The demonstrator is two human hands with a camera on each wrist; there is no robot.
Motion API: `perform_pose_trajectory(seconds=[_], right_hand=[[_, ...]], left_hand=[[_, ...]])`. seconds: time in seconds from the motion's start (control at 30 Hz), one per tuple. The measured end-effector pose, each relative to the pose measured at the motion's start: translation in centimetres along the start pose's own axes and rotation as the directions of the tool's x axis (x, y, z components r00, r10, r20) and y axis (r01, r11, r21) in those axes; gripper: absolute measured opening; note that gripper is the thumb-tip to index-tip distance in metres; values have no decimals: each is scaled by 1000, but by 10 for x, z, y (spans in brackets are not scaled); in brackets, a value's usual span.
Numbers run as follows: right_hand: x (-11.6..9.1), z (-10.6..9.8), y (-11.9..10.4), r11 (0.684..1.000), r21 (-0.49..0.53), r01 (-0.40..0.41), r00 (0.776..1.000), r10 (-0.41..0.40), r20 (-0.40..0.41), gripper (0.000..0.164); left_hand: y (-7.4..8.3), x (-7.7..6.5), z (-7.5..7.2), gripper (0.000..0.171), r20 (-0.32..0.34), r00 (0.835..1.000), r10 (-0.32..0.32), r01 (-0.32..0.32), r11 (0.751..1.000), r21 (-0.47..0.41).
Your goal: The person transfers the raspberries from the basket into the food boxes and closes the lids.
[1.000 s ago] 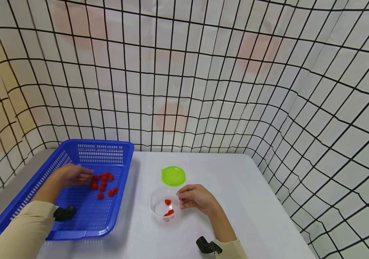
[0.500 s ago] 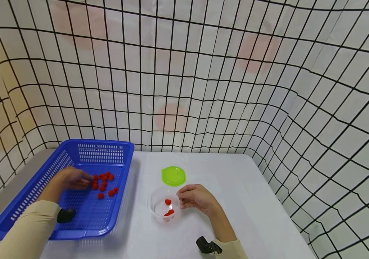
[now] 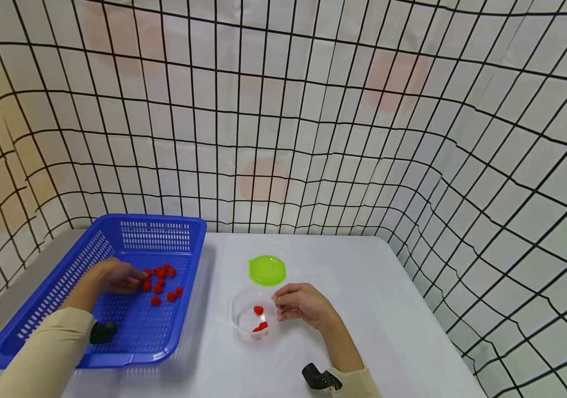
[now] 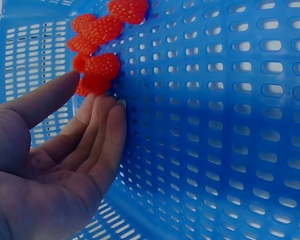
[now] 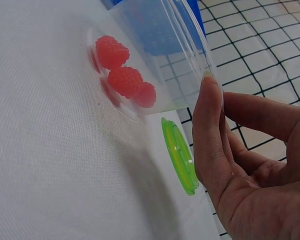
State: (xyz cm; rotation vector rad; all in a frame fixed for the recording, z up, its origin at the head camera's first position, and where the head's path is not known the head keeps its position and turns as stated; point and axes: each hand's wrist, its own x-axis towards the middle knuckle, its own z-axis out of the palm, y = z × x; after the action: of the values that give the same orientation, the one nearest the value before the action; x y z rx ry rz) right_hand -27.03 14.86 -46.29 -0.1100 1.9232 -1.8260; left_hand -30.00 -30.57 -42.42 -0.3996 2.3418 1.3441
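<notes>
In the head view my left hand [image 3: 116, 275] reaches into a blue plastic basket [image 3: 134, 362] on the left. Its fingertips are at the edge of a cluster of red raspberries [image 3: 157, 288]. The left wrist view has the thumb and the nearly straight fingers spread apart, their tips at the nearest raspberry [image 4: 94, 84]; whether they touch it I cannot tell. My right hand [image 3: 305, 305] pinches the rim of a clear plastic tub [image 3: 237, 318] between thumb and fingers. Inside the tub lie a few raspberries [image 5: 125, 81], seen through its wall in the right wrist view.
A bright green lid [image 3: 267, 271] lies on the white table [image 3: 363, 309] just behind the tub. Black netting [image 3: 283, 132] over white sheeting rises behind the table and along both sides.
My left hand has edged slightly right, closer to the raspberries in the basket. The right hand and the tub stay in place.
</notes>
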Motion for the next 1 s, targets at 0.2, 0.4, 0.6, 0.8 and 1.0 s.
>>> perform_pose_trajectory(seconds=[0.2,0.4,0.6,0.8,1.0], right_hand=[[0,1,0,1000,-1,-4,1000,4,0,19],[0,2,0,1000,-6,-3,1000,3,-4,20],[0,2,0,1000,-13,3,1000,-3,-6,23],[-1,2,-1,1000,-13,8,1000,-8,-3,23],[0,4,-2,1000,-15,13,1000,-13,5,27]], left_hand=[[-2,3,1,37,-8,1000,-22,22,1000,9],[-5,7,1,37,-37,999,-19,20,999,35],[-2,8,1,38,-33,999,-26,28,998,59],[-1,8,1,36,-29,999,-41,42,999,29],[-1,4,0,30,2,1000,-4,4,1000,-3]])
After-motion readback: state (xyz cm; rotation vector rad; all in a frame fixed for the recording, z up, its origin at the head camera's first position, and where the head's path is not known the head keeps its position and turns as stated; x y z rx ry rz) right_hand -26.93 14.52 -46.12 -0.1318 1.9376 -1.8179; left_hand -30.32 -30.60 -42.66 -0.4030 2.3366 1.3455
